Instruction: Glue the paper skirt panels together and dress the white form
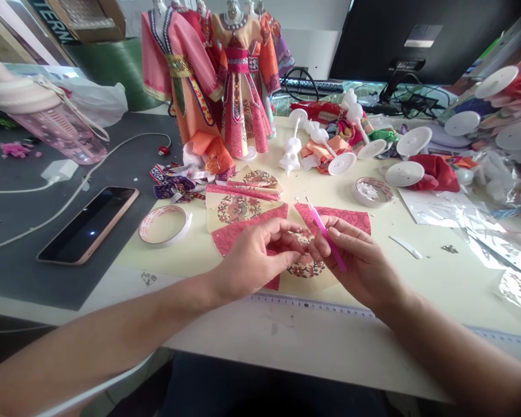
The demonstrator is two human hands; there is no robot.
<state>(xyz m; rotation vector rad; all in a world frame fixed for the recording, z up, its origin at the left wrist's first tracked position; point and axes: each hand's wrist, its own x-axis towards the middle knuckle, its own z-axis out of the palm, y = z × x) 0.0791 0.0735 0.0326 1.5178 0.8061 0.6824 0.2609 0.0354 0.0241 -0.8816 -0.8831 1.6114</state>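
While the right hand point(360, 255) pinches one pen point(330, 240) between thumb and fingers, the left hand point(254, 252) is half curled close to its fingertips; whether that one holds anything cannot be told. Slim and bright pink, the pen slants above the cloth point(238, 208), its small pale tip pointing up and away. Cream with floral rounds and red bands, the cloth lies on the counter point(260, 330) under both hands, its pieces overlapping too much to count. Around it are two tape rolls point(182, 231), one ruler point(312, 304), one phone point(89, 226) and one bottle point(54, 119).
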